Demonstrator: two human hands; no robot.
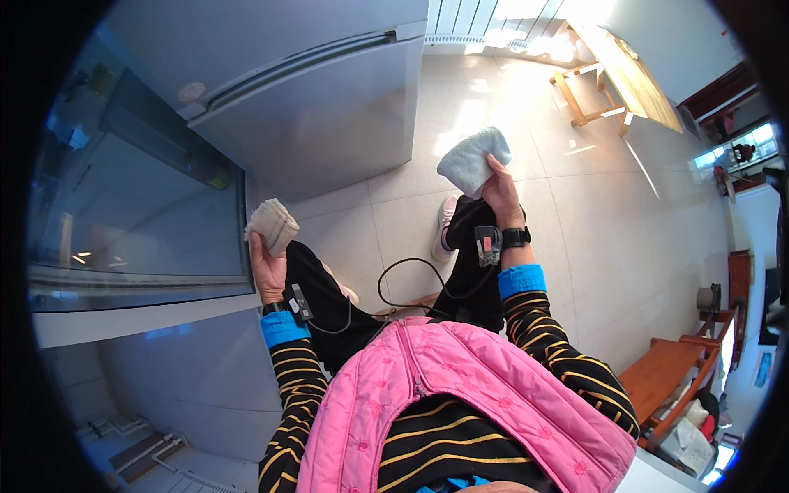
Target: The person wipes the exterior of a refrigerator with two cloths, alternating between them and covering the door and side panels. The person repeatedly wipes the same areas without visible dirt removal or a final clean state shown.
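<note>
My left hand (269, 271) grips a folded cream cloth (273, 227) with frayed edges, held up beside the dark glass panel at the left. In my right hand (502, 188) is a folded light blue cloth (471, 161), pinched between thumb and fingers above the tiled floor. The two hands are well apart, and neither cloth touches the other. Each wrist carries a strap with a small device, and a black cable (400, 262) loops between them over my legs.
A white refrigerator (327, 117) stands ahead at the left, next to the glass panel (154, 203). A wooden folding table (635, 77) stands far right, near a radiator (478, 24). A reddish wooden bench (662, 373) is at the lower right.
</note>
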